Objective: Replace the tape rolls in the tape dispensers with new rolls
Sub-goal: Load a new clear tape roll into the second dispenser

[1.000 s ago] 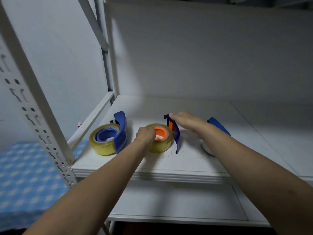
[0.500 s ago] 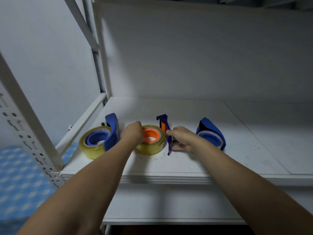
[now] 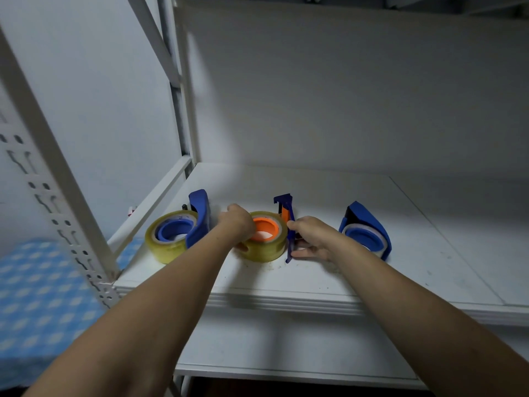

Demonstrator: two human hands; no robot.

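Note:
Three blue tape dispensers lie in a row on the white shelf [image 3: 329,276]. The middle dispenser [image 3: 287,224] has an orange hub and a thick yellowish tape roll [image 3: 266,249]. My left hand [image 3: 237,224] grips that roll on its left side. My right hand [image 3: 312,239] holds the blue frame of the middle dispenser on its right side. The left dispenser [image 3: 199,219] carries another thick yellowish roll [image 3: 169,245]. The right dispenser [image 3: 365,230] holds a thin, nearly spent white roll on a blue hub.
A perforated white upright [image 3: 48,173] and a side rail [image 3: 151,204] bound the shelf on the left. A lower shelf [image 3: 286,348] shows below. Blue checked cloth [image 3: 34,296] lies at lower left. The wall stands close behind.
My right hand has come off the top of the middle dispenser and now grips its frame lower on the right side. My left hand stays on the roll. The view has shifted.

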